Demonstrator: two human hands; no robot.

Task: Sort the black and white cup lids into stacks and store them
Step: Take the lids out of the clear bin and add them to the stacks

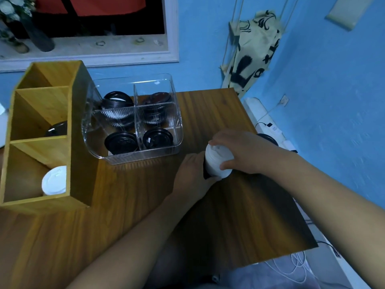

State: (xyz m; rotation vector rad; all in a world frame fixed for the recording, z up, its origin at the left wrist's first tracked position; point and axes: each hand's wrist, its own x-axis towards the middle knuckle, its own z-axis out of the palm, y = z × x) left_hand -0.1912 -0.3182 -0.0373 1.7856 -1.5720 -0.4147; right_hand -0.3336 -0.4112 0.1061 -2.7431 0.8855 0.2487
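A stack of white cup lids (215,161) stands on the wooden table (129,215), with something black showing at its lower left. My right hand (239,151) grips the stack from above and from the right. My left hand (191,176) holds its left side near the base. A clear divided bin (175,119) behind the hands holds black lids (121,141) in its compartments. A wooden three-slot rack (68,142) at the left holds a white lid stack (54,180) in the near slot and a black lid (56,128) in the middle slot.
The table's right edge runs close to my right forearm; beyond it lie white cables (291,265) on the floor and a black round object (268,138). A printed cloth bag (254,53) hangs on the blue wall behind.
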